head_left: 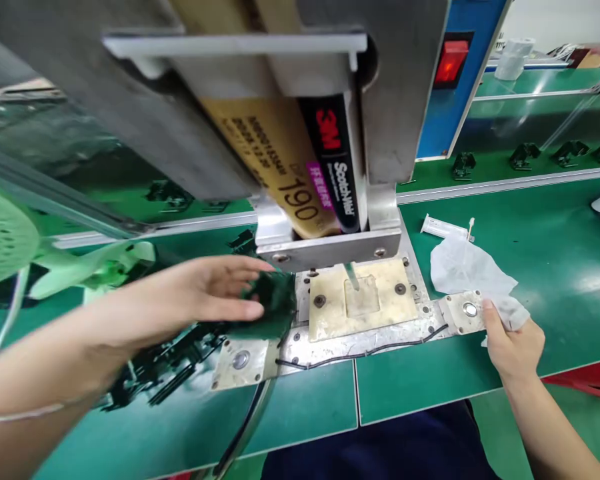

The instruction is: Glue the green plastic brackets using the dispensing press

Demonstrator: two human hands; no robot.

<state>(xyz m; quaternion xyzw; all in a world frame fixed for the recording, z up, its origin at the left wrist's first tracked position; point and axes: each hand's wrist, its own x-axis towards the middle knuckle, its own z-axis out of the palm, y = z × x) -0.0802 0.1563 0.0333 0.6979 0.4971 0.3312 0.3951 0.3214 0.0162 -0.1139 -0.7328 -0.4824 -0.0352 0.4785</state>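
Note:
My left hand [220, 290] is closed around a dark, blurred plastic part [270, 297], thumb on the near side, at the left of the cream fixture plate [325, 320]. The part's exact shape cannot be made out. At the right, my right hand [517, 343] is closed on a crumpled white tissue [510, 310], its thumb against the edge of the right button plate [460, 325]. Above the fixture, a 3M Scotch-Weld adhesive cartridge [290, 173] sits in a metal holder [330, 250]. Its greenish nozzle [351, 275] points down at the fixture's shallow recess.
A pile of black parts [175, 367] lies beneath my left forearm. A left button plate [240, 363], a green fan [5, 233] and a cable [245, 427] are nearby. Behind the station runs a rail with several black parts [525, 157]. A lit red switch [451, 61] is upper right.

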